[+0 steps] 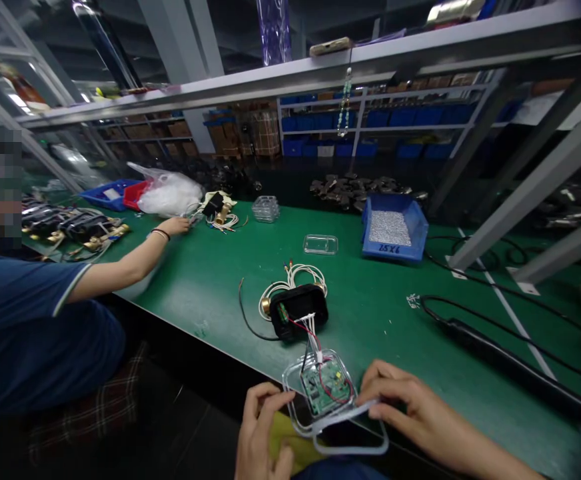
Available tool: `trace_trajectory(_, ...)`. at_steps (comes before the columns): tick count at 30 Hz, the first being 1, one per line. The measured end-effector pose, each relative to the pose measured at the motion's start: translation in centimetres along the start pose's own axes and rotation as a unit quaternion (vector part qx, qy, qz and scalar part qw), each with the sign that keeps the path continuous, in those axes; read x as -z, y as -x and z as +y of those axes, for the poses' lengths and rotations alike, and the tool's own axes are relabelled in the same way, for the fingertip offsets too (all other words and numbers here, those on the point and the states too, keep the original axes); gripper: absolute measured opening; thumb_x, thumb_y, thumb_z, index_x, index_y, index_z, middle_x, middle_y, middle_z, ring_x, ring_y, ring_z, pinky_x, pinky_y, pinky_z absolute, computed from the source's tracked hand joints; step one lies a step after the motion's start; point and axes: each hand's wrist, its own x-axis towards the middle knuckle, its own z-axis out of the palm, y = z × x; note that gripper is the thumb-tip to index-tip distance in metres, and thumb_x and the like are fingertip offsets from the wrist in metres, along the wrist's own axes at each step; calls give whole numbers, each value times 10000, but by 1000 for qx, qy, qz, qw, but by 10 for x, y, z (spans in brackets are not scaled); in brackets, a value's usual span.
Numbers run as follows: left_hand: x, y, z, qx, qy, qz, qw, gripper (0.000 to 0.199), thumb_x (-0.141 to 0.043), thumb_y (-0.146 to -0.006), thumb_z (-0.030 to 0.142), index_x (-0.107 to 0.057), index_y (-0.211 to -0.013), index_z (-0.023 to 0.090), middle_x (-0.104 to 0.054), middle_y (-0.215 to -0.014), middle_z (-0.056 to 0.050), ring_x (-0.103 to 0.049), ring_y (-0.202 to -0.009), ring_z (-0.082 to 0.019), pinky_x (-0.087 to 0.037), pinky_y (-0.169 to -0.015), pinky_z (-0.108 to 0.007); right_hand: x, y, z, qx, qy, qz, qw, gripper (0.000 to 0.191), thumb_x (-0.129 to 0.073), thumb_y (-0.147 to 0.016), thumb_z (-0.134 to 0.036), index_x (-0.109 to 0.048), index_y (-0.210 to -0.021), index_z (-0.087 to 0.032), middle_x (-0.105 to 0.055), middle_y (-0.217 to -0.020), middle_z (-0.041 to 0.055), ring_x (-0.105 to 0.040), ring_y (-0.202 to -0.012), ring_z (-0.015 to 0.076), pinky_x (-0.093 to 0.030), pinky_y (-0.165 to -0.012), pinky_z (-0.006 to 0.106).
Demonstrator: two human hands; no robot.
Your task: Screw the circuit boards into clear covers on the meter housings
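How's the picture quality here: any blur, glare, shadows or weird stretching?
Head view: slanted, stretched perspective along the upper shelf; background racks soft and dim; floor in deep shadow; green bench brighter, with faint pale sheen; circuit board readable, fine details unclear; a pixelated patch covers the co-worker's head.

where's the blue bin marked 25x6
In the head view, the blue bin sits right of centre on the far part of the green bench, just right of a flat clear cover.
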Motion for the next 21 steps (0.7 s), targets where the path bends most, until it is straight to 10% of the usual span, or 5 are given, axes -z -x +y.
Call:
trace_trajectory(7,-7,4,-3,-49,-55,31,997,379,-602,-841,66,-720,-1126,286,-495,-1354,-127,-681,-1045,-214,-639,-862,-345,-3,-13,1,-3,-14,11,1000,301,-606,-984,-517,-792,-1021,-283,-599,-1163,69,-608,-1077,223,-464,-974,390)
trace_trajectory(21,-9,-14,5,91,245,70,963,263,-636,-949,415,-730,-1069,201,-720,-1018,-103,-729,-873,-191,-605,-750,-242,-13,-37,-4,-73,-297,43,951,340,-741,-868,-543,-754,-933,-209,-609,-1347,115,-509,-1347,312,-376,-1115,451)
